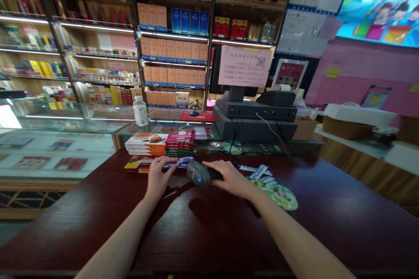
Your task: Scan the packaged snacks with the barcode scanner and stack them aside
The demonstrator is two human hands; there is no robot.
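My right hand (229,175) is wrapped round the handle of a dark grey barcode scanner (199,174), held above the brown table with a blue light lit on its head. Between thumb and fingers, my left hand (159,176) pinches one end of a small blue-purple stick pack (185,160), which looks like chewing gum. Similar blue and white stick packs (259,171) lie in a loose pile to the right of my right hand. Under and beside them is a flat green package (282,196) with a cartoon face.
Behind my left hand are stacked white-and-orange boxes (147,143), red-pink snack packs (179,141) and yellow packs (139,164). A cash register (253,117) with a screen stands on the glass counter, near a white bottle (140,111). Shelves of boxed goods (173,76) line the wall.
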